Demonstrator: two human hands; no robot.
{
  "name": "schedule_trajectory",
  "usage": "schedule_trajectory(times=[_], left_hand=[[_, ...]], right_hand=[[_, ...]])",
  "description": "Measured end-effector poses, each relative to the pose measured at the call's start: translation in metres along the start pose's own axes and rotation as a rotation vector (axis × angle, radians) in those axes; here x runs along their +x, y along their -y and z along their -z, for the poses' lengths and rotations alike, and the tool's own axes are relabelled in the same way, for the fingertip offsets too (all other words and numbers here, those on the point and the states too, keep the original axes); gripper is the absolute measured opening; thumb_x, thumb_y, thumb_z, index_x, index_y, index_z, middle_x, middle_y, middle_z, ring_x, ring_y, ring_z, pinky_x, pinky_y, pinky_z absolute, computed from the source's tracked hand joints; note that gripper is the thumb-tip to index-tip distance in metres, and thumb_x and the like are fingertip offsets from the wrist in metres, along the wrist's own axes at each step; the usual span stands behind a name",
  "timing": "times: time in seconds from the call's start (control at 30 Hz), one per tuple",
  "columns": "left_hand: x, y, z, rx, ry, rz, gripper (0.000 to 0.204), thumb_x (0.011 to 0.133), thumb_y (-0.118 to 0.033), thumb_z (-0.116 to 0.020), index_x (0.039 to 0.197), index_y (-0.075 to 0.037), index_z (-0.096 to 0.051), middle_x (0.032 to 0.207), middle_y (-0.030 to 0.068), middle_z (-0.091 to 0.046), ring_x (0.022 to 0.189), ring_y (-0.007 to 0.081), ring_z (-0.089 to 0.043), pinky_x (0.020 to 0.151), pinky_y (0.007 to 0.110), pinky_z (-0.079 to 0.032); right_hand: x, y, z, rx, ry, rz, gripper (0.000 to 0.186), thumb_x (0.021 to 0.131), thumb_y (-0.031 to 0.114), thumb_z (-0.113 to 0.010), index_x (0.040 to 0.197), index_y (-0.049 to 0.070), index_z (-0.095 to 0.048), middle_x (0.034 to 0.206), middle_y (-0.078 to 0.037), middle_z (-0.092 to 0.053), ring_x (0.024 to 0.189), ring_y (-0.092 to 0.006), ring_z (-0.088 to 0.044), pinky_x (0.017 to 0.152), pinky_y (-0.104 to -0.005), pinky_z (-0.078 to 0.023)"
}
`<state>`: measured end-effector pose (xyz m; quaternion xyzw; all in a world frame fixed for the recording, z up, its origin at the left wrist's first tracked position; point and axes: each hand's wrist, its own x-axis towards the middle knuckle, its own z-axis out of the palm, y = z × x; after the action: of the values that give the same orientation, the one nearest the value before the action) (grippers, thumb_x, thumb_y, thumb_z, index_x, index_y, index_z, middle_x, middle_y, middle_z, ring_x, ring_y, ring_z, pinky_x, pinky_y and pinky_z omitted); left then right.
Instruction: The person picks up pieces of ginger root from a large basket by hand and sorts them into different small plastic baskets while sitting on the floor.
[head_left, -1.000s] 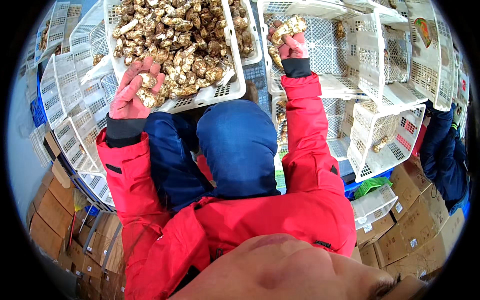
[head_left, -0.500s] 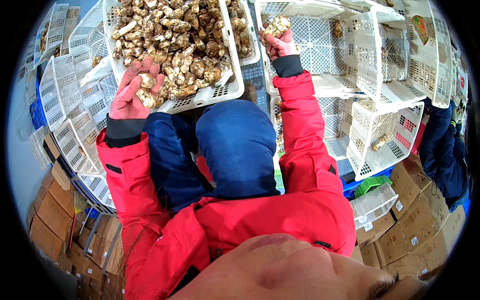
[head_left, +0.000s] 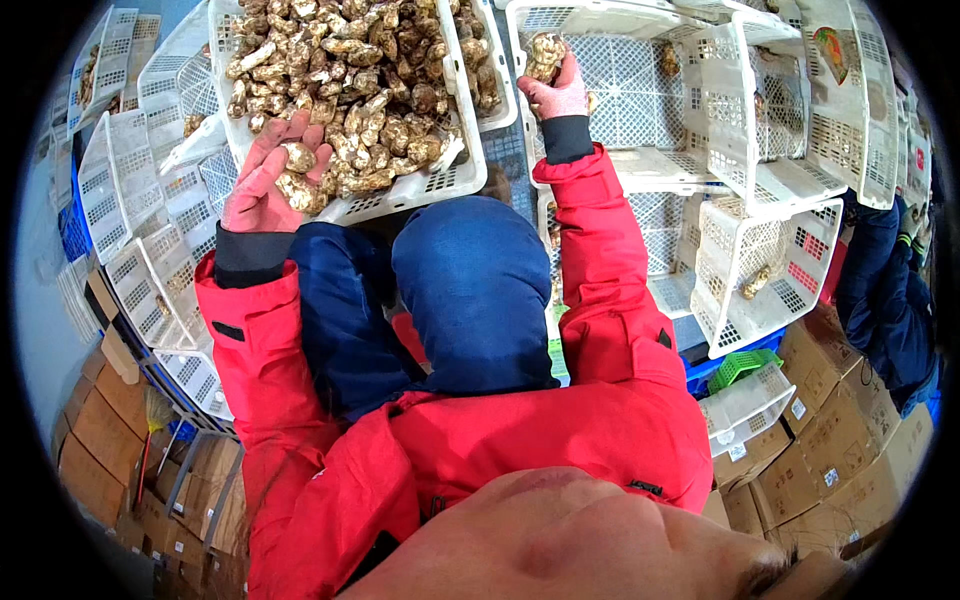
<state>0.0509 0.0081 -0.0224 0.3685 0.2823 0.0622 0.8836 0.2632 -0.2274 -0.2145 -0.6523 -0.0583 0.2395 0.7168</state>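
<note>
A white slatted plastic crate (head_left: 462, 178) rests on my blue-trousered knees, heaped with brown mushrooms (head_left: 360, 90). My left hand (head_left: 265, 180) lies in its near left corner, fingers curled around a mushroom (head_left: 298, 157). My right hand (head_left: 555, 92) is raised over a nearly bare white crate (head_left: 640, 90) to the right and grips a pale brown mushroom (head_left: 545, 55) by its stem. Both arms wear red jacket sleeves with dark cuffs.
Stacks of white crates stand left (head_left: 130, 230) and right (head_left: 790, 150), one holding a lone mushroom (head_left: 757, 283). Brown cardboard boxes (head_left: 840, 440) lie lower right and lower left. A person in dark blue (head_left: 885, 290) is at the right edge. A green basket (head_left: 745, 365) sits below.
My right hand has carried its mushroom left and up over the bare crate. My left hand has stayed in the full crate's corner on a mushroom.
</note>
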Motion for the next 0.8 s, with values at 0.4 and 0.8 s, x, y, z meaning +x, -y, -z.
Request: schedule_trajectory(times=[0.4, 0.8], left_hand=[[-0.007, -0.003, -0.012, 0.018, -0.059, -0.019, 0.029, 0.081, -0.007, -0.043, 0.109, -0.004, -0.042, 0.115, 0.0116, -0.041, 0.107, 0.0251, -0.039, 0.085, 0.036, -0.035], [-0.004, -0.003, -0.015, 0.094, -0.036, -0.035, 0.031, 0.079, -0.011, -0.048, 0.109, -0.005, -0.041, 0.112, 0.0097, -0.042, 0.1, 0.0213, -0.043, 0.083, 0.035, -0.036]], right_hand=[[-0.016, 0.014, -0.008, -0.517, -0.29, 0.307, 0.068, 0.059, 0.003, -0.064, 0.119, 0.001, -0.03, 0.104, -0.013, -0.049, 0.088, -0.0198, -0.051, 0.076, -0.0277, -0.042], [-0.023, 0.034, 0.0, 0.842, 0.166, -0.131, 0.049, 0.072, 0.006, -0.055, 0.116, 0.009, -0.033, 0.109, -0.009, -0.045, 0.098, -0.0238, -0.046, 0.085, -0.0372, -0.038]])
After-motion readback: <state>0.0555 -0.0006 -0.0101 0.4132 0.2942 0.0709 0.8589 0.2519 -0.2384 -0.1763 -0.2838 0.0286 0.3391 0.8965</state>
